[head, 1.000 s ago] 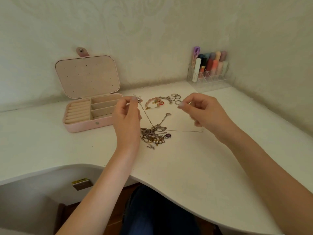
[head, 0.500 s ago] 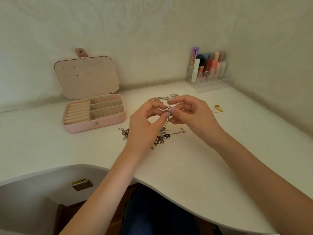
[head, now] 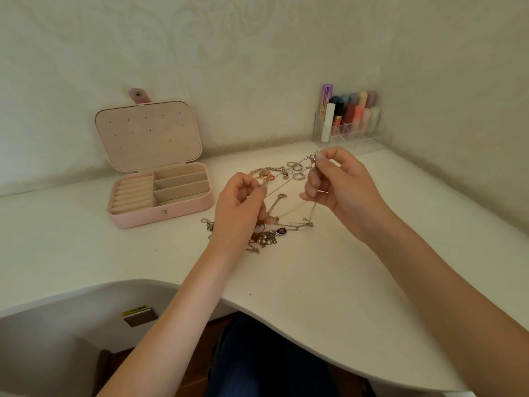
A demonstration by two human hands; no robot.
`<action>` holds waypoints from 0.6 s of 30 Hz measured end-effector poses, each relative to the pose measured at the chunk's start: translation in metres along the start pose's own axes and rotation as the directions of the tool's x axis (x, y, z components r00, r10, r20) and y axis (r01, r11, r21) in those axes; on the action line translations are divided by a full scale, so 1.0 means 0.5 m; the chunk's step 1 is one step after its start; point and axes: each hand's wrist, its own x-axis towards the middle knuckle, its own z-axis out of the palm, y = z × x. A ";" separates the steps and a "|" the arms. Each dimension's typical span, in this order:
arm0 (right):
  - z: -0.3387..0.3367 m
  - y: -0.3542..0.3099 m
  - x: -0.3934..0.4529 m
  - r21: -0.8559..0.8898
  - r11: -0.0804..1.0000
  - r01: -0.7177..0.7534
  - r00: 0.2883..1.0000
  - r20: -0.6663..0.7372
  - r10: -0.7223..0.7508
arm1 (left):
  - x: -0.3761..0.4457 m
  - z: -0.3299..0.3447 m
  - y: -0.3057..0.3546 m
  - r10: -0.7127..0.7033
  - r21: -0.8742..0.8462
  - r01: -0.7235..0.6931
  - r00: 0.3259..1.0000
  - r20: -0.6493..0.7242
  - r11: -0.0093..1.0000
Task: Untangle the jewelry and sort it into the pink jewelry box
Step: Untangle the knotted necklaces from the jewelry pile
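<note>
A: How many chains are in the tangle?

B: Hard to count. The tangled jewelry [head: 269,233] lies on the white desk [head: 329,282] in one knot, partly hidden behind the left hand [head: 239,207]. I can pick out one purple stone pendant [head: 282,231] and a cluster of pearl beads [head: 264,240].

A: And the hands?

B: Apart, each pinched on a thin silver chain [head: 282,186] stretched between them. The right hand [head: 340,183] grips its clasp end, raised higher.

A: Anything already separated?

B: Behind the hands, three silver rings [head: 297,169] and one pink beaded bracelet [head: 264,174], part covered by the left fingers.

A: The box?

B: One pink jewelry box [head: 160,196], open, left of the pile, well apart. Ring rolls and three compartments, all bare. One clear organizer [head: 350,130] in the corner holds cosmetic tubes; their number blurs together.
</note>
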 end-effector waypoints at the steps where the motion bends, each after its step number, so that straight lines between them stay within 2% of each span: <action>1: -0.001 -0.004 0.000 0.000 1.000 -0.004 1.000 -0.008 0.004 | 0.000 -0.001 -0.001 -0.004 0.016 0.005 0.999 -0.036 1.000; 5: -0.011 -0.018 0.006 -0.244 0.965 0.095 0.992 -0.052 -0.111 | 0.003 -0.007 -0.006 0.048 0.105 -0.034 0.989 -0.138 0.994; 8: -0.010 -0.018 0.007 -0.332 0.938 0.103 0.990 -0.059 -0.129 | 0.005 -0.010 -0.011 0.088 0.129 -0.065 0.979 -0.183 0.989; 10: -0.009 -0.018 0.007 -0.327 0.940 0.093 0.990 -0.070 -0.123 | 0.011 -0.014 -0.011 0.047 0.049 -0.037 0.969 -0.241 0.998; 12: -0.012 -0.024 0.009 -0.331 0.938 0.100 0.988 -0.082 -0.134 | 0.017 -0.021 -0.006 -0.056 -0.075 0.035 0.954 -0.294 0.997; 14: -0.015 -0.032 0.014 -0.376 0.918 0.126 0.982 -0.086 -0.170 | 0.022 -0.030 -0.008 -0.086 -0.066 0.069 0.946 -0.314 0.995; 18: -0.009 -0.054 0.025 -0.459 0.859 0.225 0.954 -0.076 -0.291 | 0.035 -0.054 -0.017 0.078 0.100 -0.052 0.958 -0.276 0.994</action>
